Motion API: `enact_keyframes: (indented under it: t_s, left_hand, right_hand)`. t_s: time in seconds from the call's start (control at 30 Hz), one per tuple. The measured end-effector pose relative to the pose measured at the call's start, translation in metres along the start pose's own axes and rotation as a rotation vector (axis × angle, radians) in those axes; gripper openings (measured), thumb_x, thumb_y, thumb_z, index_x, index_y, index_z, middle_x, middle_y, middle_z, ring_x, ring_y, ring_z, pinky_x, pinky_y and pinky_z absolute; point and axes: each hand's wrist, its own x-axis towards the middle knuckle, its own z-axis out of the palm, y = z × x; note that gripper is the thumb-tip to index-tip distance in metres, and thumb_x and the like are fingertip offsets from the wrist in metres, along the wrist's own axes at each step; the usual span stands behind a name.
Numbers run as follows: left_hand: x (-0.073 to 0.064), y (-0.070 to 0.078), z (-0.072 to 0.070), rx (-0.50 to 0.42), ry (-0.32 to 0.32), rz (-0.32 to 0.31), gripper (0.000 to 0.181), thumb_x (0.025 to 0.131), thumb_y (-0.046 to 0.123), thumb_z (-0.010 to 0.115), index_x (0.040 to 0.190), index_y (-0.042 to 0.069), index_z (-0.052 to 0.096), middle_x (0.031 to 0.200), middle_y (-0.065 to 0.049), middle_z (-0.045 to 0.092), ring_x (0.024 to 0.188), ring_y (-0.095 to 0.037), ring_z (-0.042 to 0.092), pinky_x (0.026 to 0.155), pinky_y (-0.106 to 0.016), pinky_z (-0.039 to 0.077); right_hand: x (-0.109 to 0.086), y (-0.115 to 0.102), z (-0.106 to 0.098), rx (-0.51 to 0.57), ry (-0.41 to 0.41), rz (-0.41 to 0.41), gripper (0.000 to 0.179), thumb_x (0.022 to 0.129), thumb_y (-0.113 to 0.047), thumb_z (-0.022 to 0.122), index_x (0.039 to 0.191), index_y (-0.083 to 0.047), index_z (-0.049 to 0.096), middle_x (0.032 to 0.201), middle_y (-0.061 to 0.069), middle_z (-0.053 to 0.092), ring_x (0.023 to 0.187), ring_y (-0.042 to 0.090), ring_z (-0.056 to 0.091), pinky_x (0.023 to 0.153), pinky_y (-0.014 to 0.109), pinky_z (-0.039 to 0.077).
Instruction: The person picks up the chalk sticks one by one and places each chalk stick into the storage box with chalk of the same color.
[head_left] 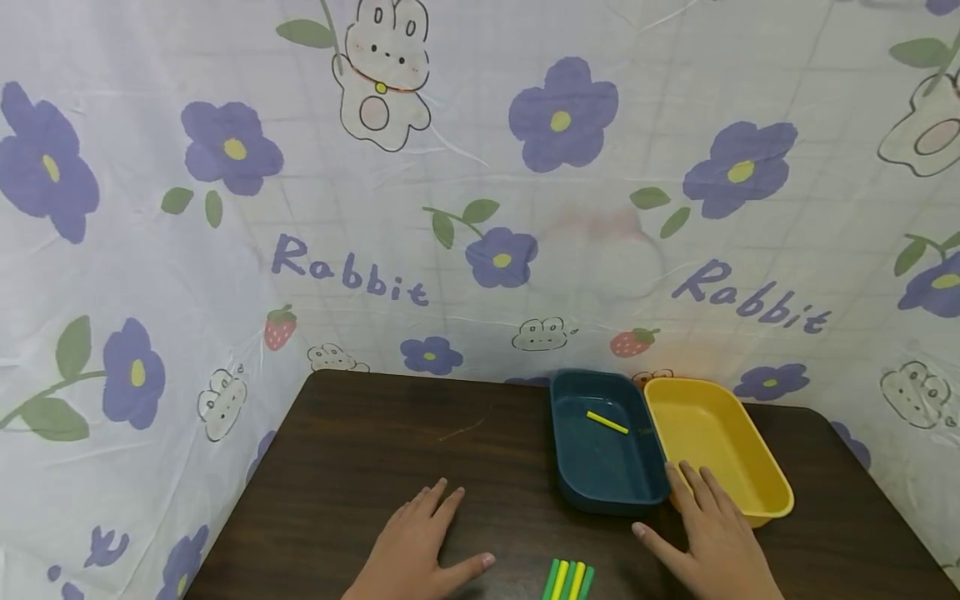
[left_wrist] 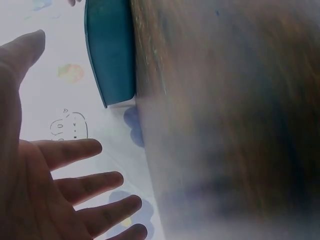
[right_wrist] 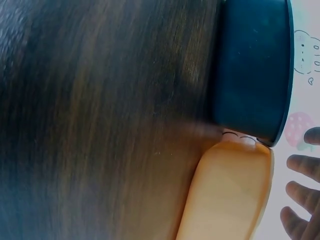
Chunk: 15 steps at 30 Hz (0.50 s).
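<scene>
In the head view, the left hand [head_left: 420,546] and right hand [head_left: 716,537] spread empty, five green and yellow sticks [head_left: 569,579] between them on the tabletop [head_left: 337,467], one yellow stick [head_left: 607,422] inside the blue tray [head_left: 600,475]. Pinching an outer stick lightly should spare its neighbours. Left wrist: fingers [left_wrist: 90,187] extended, apart. Right wrist: fingers relaxed, empty, near the yellow tray [right_wrist: 225,195].

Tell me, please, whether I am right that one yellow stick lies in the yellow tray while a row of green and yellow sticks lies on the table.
Not quite: the lone yellow stick lies in the dark blue tray, not the yellow tray, as the head view shows. The row of green and yellow sticks does lie on the table.
</scene>
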Motion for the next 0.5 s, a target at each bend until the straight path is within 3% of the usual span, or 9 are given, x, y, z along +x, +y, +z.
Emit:
enact_keyframes:
  t_s: [0.5]
  left_hand:
    - [0.004,0.016,0.014,-0.015,-0.081,0.026,0.091,0.094,0.079,0.056,0.158,0.014,0.052,0.163,-0.018,0.048,0.148,-0.045,0.049,0.114,-0.067,0.043]
  right_hand:
    - [0.006,-0.004,0.005,0.039,-0.015,0.007,0.104,0.096,-0.077,0.054,0.165,-0.003,0.033,0.167,0.034,0.032,0.151,0.06,0.027,0.117,0.08,0.023]
